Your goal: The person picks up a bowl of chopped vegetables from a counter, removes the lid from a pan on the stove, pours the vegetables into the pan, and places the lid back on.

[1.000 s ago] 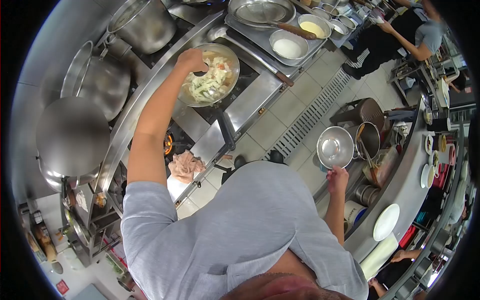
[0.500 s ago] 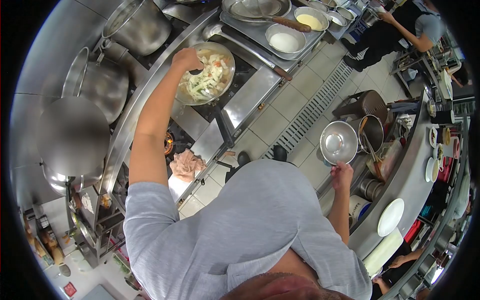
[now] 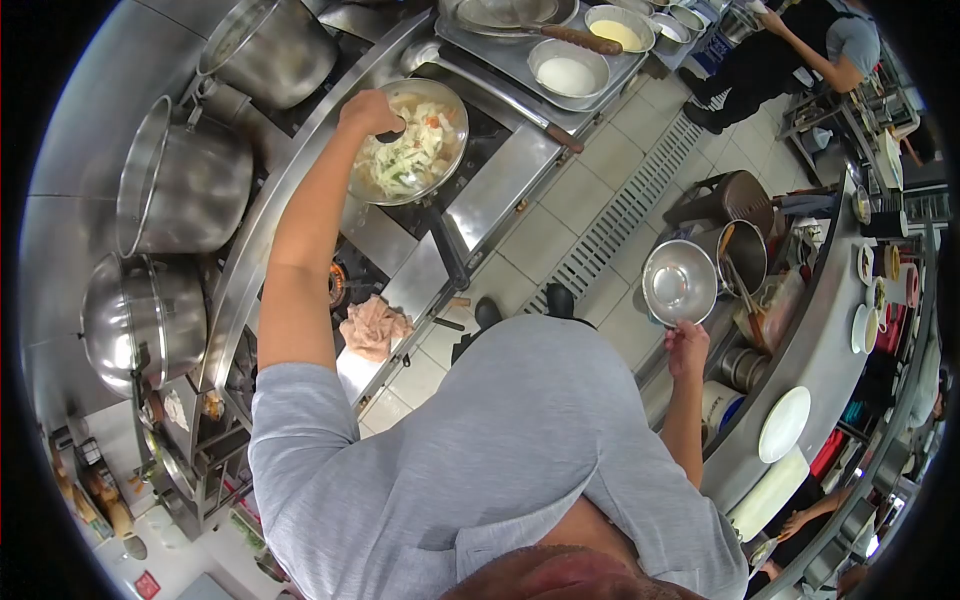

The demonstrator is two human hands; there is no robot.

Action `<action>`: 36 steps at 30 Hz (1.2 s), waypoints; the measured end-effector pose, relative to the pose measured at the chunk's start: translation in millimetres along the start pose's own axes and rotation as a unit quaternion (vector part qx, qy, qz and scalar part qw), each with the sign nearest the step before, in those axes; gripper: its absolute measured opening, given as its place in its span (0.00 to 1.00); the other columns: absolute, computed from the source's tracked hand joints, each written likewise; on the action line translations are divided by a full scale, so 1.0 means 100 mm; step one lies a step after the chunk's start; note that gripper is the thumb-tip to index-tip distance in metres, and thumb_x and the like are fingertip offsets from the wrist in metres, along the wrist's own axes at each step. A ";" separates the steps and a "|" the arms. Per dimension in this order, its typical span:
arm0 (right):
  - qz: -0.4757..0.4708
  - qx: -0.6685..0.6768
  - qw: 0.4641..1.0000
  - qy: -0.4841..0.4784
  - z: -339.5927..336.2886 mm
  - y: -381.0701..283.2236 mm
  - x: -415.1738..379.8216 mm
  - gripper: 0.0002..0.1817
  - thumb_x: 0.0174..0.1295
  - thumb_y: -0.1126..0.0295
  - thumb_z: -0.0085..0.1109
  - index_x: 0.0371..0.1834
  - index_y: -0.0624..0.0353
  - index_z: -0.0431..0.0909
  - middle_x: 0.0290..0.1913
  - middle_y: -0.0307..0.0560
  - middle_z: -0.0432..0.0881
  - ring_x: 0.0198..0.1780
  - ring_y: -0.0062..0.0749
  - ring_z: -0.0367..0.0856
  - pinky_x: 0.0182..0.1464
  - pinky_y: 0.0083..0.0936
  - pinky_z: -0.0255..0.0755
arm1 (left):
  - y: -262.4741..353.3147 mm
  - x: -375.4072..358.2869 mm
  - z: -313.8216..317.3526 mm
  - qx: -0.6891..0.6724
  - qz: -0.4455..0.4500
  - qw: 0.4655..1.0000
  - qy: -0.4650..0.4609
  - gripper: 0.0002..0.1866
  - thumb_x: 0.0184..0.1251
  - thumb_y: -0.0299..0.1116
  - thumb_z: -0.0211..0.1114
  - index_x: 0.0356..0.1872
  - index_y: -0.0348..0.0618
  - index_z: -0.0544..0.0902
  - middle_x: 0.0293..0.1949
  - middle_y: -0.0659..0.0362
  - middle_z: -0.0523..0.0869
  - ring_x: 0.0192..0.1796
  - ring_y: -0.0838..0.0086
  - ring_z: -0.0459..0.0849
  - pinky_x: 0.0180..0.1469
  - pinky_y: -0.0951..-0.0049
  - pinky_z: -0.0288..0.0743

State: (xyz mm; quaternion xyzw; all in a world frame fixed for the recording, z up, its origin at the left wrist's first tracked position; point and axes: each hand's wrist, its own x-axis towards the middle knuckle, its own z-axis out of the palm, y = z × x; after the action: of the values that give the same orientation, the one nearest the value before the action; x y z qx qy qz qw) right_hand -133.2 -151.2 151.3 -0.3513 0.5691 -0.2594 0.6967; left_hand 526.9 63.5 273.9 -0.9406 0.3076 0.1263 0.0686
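Note:
At the stove, my left hand [image 3: 370,113] is closed on what looks like the dark knob of a clear lid [image 3: 392,137] over a frying pan. Pale shredded vegetables with orange and green bits [image 3: 425,145] show inside. The pan's black handle [image 3: 447,245] points back toward my body. On the right, my right hand [image 3: 686,348] pinches the near rim of a shiny metal bowl [image 3: 678,283]. The bowl looks empty, beside a deeper pot [image 3: 745,255] with long-handled utensils in it.
Large steel pots [image 3: 187,180] line the left wall. A lit burner [image 3: 337,283] and crumpled pink cloth [image 3: 373,328] are beside my left arm. A ladle [image 3: 490,98] lies along the stove. Bowls fill a tray [image 3: 590,112]. A floor drain [image 3: 620,205] runs behind; a person [image 3: 790,60] stands beyond.
The whole view has shifted slightly. Both hands keep their holds, the left over the pan and the right on the bowl's rim.

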 end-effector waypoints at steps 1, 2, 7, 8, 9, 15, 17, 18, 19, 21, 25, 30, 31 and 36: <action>0.001 0.000 1.000 0.001 0.01 0.02 0.00 0.06 0.60 0.75 0.62 0.32 0.57 0.72 0.23 0.39 0.75 0.21 0.28 0.79 0.19 0.21 0.69 | -0.02 0.01 0.01 0.000 0.000 1.000 0.003 0.30 0.44 0.49 0.74 0.47 0.37 0.88 0.50 0.43 0.88 0.54 0.53 0.87 0.56 0.59 0.82; 0.001 -0.001 1.000 0.002 0.01 0.04 -0.01 0.06 0.60 0.75 0.62 0.32 0.57 0.72 0.23 0.39 0.75 0.21 0.28 0.79 0.19 0.21 0.69 | -0.02 0.01 0.01 -0.003 0.001 1.000 0.000 0.30 0.44 0.49 0.74 0.47 0.37 0.88 0.50 0.43 0.88 0.53 0.53 0.87 0.56 0.59 0.82; 0.010 0.000 1.000 0.005 -0.05 0.13 -0.13 0.06 0.61 0.74 0.61 0.32 0.58 0.72 0.24 0.42 0.78 0.21 0.28 0.80 0.19 0.21 0.70 | -0.10 0.04 0.04 -0.001 0.044 0.999 0.017 0.30 0.44 0.50 0.73 0.46 0.38 0.89 0.48 0.43 0.89 0.52 0.53 0.88 0.55 0.58 0.82; 0.012 0.000 1.000 0.007 -0.05 0.13 -0.19 0.05 0.61 0.74 0.60 0.33 0.58 0.72 0.25 0.42 0.78 0.21 0.28 0.80 0.18 0.21 0.70 | -0.13 0.05 0.05 0.008 0.049 0.999 0.016 0.31 0.45 0.52 0.73 0.46 0.38 0.89 0.48 0.44 0.89 0.52 0.53 0.88 0.55 0.58 0.82; 0.009 -0.003 1.000 0.011 -0.07 0.13 -0.25 0.05 0.61 0.74 0.60 0.33 0.59 0.73 0.25 0.43 0.79 0.21 0.27 0.80 0.18 0.20 0.70 | -0.17 0.07 0.06 0.018 0.057 0.998 0.014 0.31 0.45 0.53 0.74 0.46 0.38 0.89 0.49 0.44 0.89 0.52 0.53 0.88 0.55 0.57 0.82; -0.015 -0.015 0.993 0.119 -0.53 0.37 -0.84 0.03 0.62 0.73 0.59 0.32 0.58 0.76 0.24 0.40 0.78 0.24 0.25 0.82 0.26 0.21 0.77 | -0.53 0.60 0.15 0.075 0.241 0.958 0.133 0.32 0.60 0.59 0.68 0.50 0.38 0.85 0.50 0.44 0.87 0.53 0.49 0.85 0.53 0.53 0.79; 0.006 -0.023 0.990 0.139 -0.61 0.28 -1.19 0.04 0.62 0.73 0.61 0.33 0.59 0.76 0.27 0.43 0.81 0.25 0.27 0.84 0.27 0.21 0.77 | -0.14 0.19 -0.29 -0.013 0.254 0.960 0.118 0.23 0.66 0.51 0.68 0.47 0.38 0.85 0.45 0.46 0.88 0.49 0.52 0.86 0.50 0.56 0.78; 0.015 0.009 0.986 0.167 -0.66 0.26 -1.35 0.04 0.63 0.73 0.61 0.35 0.60 0.76 0.28 0.46 0.83 0.24 0.28 0.84 0.24 0.21 0.75 | -0.01 0.07 -0.32 -0.151 0.287 0.940 0.107 0.19 0.67 0.46 0.70 0.44 0.38 0.84 0.36 0.51 0.87 0.40 0.62 0.85 0.46 0.63 0.78; -0.007 0.035 0.984 0.176 -0.74 0.30 -1.43 0.04 0.63 0.73 0.60 0.36 0.62 0.76 0.28 0.48 0.84 0.24 0.28 0.84 0.21 0.21 0.73 | 0.13 -0.07 -0.38 -0.148 0.299 0.932 0.140 0.16 0.67 0.42 0.71 0.41 0.37 0.82 0.30 0.57 0.81 0.33 0.72 0.78 0.41 0.70 0.75; -0.029 0.077 0.980 0.181 -0.92 0.26 -1.60 0.05 0.63 0.75 0.60 0.36 0.64 0.76 0.27 0.48 0.84 0.22 0.27 0.83 0.20 0.21 0.73 | 0.37 -0.42 -0.49 -0.257 0.357 0.895 0.071 0.12 0.72 0.37 0.67 0.42 0.38 0.80 0.30 0.64 0.79 0.33 0.80 0.73 0.39 0.76 0.71; -0.099 0.184 0.951 0.226 -1.42 0.20 -1.88 0.04 0.63 0.76 0.60 0.36 0.65 0.75 0.26 0.47 0.83 0.19 0.26 0.80 0.18 0.19 0.72 | 1.08 -1.17 -0.57 -0.338 0.410 0.843 -0.077 0.08 0.72 0.28 0.64 0.47 0.38 0.80 0.35 0.66 0.80 0.35 0.85 0.74 0.39 0.81 0.70; -0.199 0.277 0.884 0.319 -2.54 0.11 -2.27 0.03 0.65 0.76 0.58 0.36 0.64 0.75 0.27 0.48 0.83 0.21 0.27 0.82 0.19 0.21 0.74 | 2.01 -1.98 -0.45 -0.339 0.419 0.831 -0.136 0.08 0.69 0.25 0.66 0.46 0.37 0.80 0.34 0.68 0.77 0.37 0.86 0.72 0.40 0.84 0.66; -0.218 0.296 0.863 0.348 -2.80 0.05 -2.41 0.03 0.65 0.76 0.57 0.36 0.64 0.75 0.27 0.48 0.83 0.22 0.28 0.82 0.20 0.21 0.74 | 2.20 -2.11 -0.41 -0.330 0.418 0.834 -0.143 0.08 0.69 0.26 0.66 0.46 0.37 0.80 0.34 0.68 0.76 0.36 0.86 0.72 0.39 0.84 0.66; -0.285 0.420 0.720 0.473 -4.78 0.32 -2.94 0.05 0.68 0.74 0.55 0.32 0.60 0.74 0.25 0.46 0.79 0.23 0.31 0.82 0.22 0.24 0.75 | 3.18 -2.68 -0.01 -0.339 0.434 0.816 -0.177 0.08 0.71 0.28 0.64 0.46 0.37 0.80 0.32 0.66 0.79 0.33 0.83 0.75 0.37 0.83 0.69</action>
State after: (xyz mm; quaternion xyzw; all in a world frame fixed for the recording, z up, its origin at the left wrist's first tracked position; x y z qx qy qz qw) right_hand -664.1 -0.9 255.4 0.0001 0.5301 -0.7906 0.3064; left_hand 128.7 -41.5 333.8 -0.6349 0.6037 0.4039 -0.2635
